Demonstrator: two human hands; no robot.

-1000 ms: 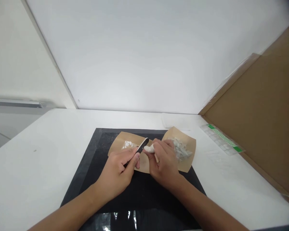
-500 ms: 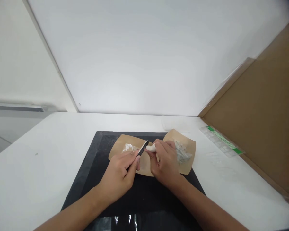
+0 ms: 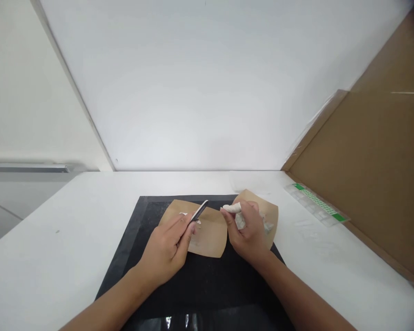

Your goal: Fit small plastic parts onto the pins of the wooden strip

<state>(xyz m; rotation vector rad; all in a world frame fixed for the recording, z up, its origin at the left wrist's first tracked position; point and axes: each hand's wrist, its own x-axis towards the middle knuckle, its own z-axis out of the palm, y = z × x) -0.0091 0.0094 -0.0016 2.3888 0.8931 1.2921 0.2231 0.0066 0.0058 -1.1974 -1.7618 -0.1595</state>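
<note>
My left hand [image 3: 169,246] is closed on a thin black tool [image 3: 199,211] whose tip points up and to the right over the left brown paper tray [image 3: 212,236]. My right hand [image 3: 248,230] pinches a small white piece [image 3: 232,208] above the right brown paper tray [image 3: 271,214], which holds several pale clear bits partly hidden by the hand. Both trays lie side by side on a black mat [image 3: 148,220]. A small gap separates the tool's tip from the white piece.
The mat lies on a white table [image 3: 72,220] against a white wall. A brown cardboard panel [image 3: 372,174] stands along the right side. A clear strip with green ends [image 3: 315,202] lies by its base, with thin clear film [image 3: 248,180] behind the trays.
The tool and the white piece were touching over the left tray; now my right hand has drawn the piece to the right, over the right tray. The left hand has hardly moved.
</note>
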